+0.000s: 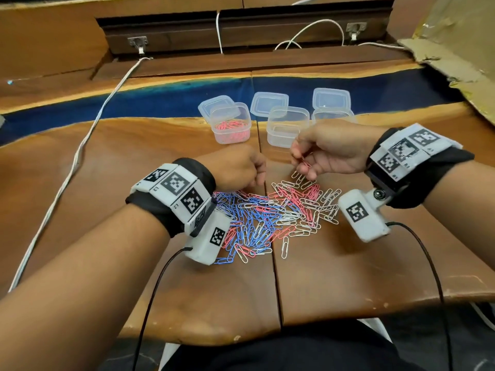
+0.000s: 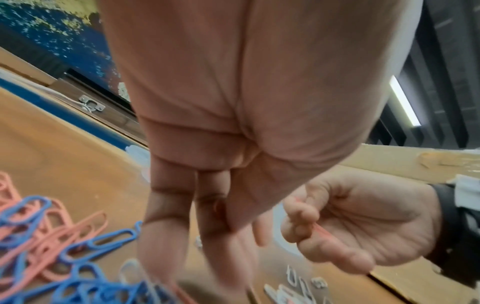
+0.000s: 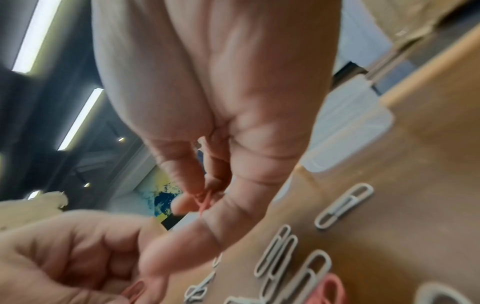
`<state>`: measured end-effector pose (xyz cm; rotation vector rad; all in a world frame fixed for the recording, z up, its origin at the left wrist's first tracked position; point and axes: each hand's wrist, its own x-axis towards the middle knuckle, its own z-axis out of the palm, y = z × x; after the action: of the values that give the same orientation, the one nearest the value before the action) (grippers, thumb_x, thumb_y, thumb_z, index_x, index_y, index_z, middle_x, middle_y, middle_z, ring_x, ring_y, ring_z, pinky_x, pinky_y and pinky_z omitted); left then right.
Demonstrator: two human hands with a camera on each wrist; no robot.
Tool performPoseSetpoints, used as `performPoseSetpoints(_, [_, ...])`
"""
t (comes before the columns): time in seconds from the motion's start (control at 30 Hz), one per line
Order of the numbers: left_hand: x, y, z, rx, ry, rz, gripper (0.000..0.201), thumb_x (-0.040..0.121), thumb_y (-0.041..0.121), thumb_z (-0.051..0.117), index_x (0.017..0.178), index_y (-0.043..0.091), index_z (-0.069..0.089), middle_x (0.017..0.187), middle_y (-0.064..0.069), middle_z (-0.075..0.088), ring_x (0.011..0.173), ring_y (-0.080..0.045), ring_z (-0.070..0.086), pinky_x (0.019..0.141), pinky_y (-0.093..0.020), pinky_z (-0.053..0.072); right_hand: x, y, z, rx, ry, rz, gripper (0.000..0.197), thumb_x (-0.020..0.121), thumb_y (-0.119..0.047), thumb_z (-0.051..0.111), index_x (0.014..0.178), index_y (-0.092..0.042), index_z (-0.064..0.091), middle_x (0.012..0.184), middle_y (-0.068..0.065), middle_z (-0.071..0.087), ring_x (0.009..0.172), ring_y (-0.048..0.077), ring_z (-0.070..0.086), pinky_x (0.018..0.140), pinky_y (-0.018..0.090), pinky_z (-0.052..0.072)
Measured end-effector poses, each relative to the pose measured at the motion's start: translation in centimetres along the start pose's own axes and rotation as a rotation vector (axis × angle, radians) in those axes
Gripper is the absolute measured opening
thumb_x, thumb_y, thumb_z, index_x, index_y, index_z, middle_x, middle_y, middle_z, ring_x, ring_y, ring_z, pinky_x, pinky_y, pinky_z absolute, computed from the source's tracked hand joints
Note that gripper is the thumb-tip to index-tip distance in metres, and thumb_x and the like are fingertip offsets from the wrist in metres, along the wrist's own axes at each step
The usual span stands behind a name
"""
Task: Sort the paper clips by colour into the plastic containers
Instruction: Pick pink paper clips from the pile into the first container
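A mixed pile of blue, pink and white paper clips (image 1: 273,215) lies on the wooden table. Behind it stand three clear plastic containers: the left one (image 1: 231,124) holds pink clips, the middle one (image 1: 286,127) looks empty, and the right one (image 1: 332,115) is partly hidden by my right hand. Above the pile's far edge, my right hand (image 1: 301,163) pinches pink paper clips (image 2: 322,230) between thumb and fingers. My left hand (image 1: 257,178) hovers over the pile's far left with its fingers curled. In the right wrist view it pinches a pink clip (image 3: 132,290).
Three clear lids (image 1: 269,103) lie behind the containers. A white cable (image 1: 80,153) runs along the table's left side. Torn cardboard (image 1: 455,49) leans at the far right. Black wrist-camera wires hang over the near table edge (image 1: 203,341).
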<state>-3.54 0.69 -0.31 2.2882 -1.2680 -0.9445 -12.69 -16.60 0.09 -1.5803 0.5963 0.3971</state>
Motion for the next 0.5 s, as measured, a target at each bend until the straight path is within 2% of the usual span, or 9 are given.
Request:
performPoseSetpoints(0.07, [0.1,0.1,0.4,0.059,0.009,-0.005,0.022,0.087,0.004,0.043,0.075,0.011,0.06,0.082,-0.013,0.063,0.063,-0.014,0.047,0.057,-0.024,0.037,-0.2,0.5,-0.4,0.071,-0.035,0.007,0.022,0.081,0.003,0.029,0.071,-0.008,0.045,0.069,0.012,0.05,0.052,0.018,0.041,0.04,0.025,0.04])
performPoseSetpoints(0.1, [0.1,0.0,0.6,0.116,0.018,-0.008,0.018,0.089,0.012,0.048,0.077,0.01,0.06,0.081,-0.011,0.061,0.067,-0.017,0.047,0.06,-0.027,0.037,-0.3,0.8,-0.5,0.099,-0.053,0.009,0.021,0.079,0.003,0.03,0.071,-0.009,0.045,0.068,0.012,0.049,0.051,0.017,0.039,0.041,0.024,0.037])
performPoseSetpoints(0.17, [-0.1,-0.4,0.8,0.234,0.023,0.007,0.012,0.087,0.02,0.059,0.08,0.011,0.062,0.075,0.0,0.059,0.067,-0.016,0.05,0.061,-0.025,0.04,-0.5,1.2,-0.6,0.123,-0.084,0.011,0.017,0.08,-0.001,0.035,0.071,-0.012,0.045,0.065,0.009,0.047,0.051,0.015,0.037,0.041,0.023,0.032])
performPoseSetpoints(0.23, [-0.2,-0.7,0.8,0.291,0.003,0.037,0.004,0.084,0.018,0.067,0.084,0.014,0.066,0.076,0.005,0.062,0.069,-0.011,0.054,0.062,-0.02,0.042,-0.6,1.6,-0.7,0.093,-0.074,0.016,0.017,0.085,-0.008,0.041,0.07,-0.015,0.045,0.062,0.004,0.042,0.052,0.013,0.033,0.042,0.022,0.027])
performPoseSetpoints(0.3, [-0.3,-0.9,0.6,0.323,0.006,0.055,0.004,0.083,0.017,0.07,0.086,0.014,0.069,0.08,0.004,0.065,0.071,-0.012,0.055,0.061,-0.019,0.042,-0.6,1.9,-0.7,0.039,-0.03,0.02,0.022,0.09,-0.015,0.045,0.068,-0.017,0.047,0.059,-0.001,0.037,0.051,0.011,0.029,0.043,0.021,0.021])
performPoseSetpoints(0.43, [-0.3,-1.0,0.7,0.393,0.015,0.088,0.006,0.086,0.017,0.065,0.081,0.016,0.066,0.074,0.004,0.06,0.071,-0.015,0.051,0.065,-0.025,0.041,-0.6,2.2,-0.5,-0.072,0.014,0.015,0.033,0.093,-0.021,0.052,0.061,-0.02,0.044,0.056,-0.004,0.032,0.048,0.009,0.026,0.037,0.017,0.019])
performPoseSetpoints(0.5, [-0.4,-1.0,0.9,0.388,0.023,0.094,0.008,0.089,0.016,0.06,0.081,0.016,0.063,0.072,0.006,0.056,0.068,-0.014,0.048,0.061,-0.024,0.038,-0.7,2.2,-0.5,-0.124,0.038,0.008,0.034,0.094,-0.026,0.054,0.062,-0.018,0.045,0.054,-0.004,0.032,0.046,0.009,0.025,0.034,0.016,0.021])
